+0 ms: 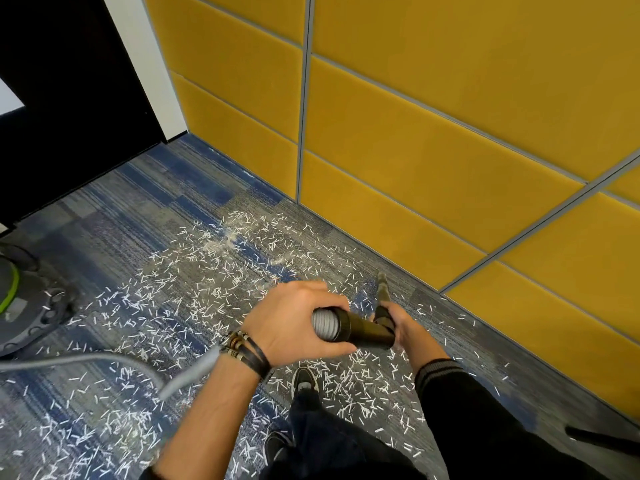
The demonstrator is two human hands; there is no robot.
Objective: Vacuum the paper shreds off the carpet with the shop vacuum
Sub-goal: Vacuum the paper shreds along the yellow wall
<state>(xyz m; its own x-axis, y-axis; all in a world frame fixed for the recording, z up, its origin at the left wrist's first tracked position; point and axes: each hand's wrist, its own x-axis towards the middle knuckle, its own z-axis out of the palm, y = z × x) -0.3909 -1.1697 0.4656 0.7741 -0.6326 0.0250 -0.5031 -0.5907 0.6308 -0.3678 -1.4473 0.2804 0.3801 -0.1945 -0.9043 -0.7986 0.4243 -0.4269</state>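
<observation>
White paper shreds [214, 271] lie scattered over the blue-grey carpet [138, 209], thick around my feet. My left hand [294, 320] grips the grey ribbed hose [323, 323] where it joins the black cuff [363, 329]. My right hand [403, 325] holds the dark nozzle piece [382, 292] at the cuff's far end; the nozzle points away toward the wall. The hose [194, 370] trails left and down, blurred. The shop vacuum [20, 299], grey with a green band, stands at the left edge.
A yellow padded wall [433, 133] runs along the right and back. A dark door [69, 98] stands at the back left. My shoes [304, 379] are on the carpet below my hands. A black object [602, 439] lies at the lower right.
</observation>
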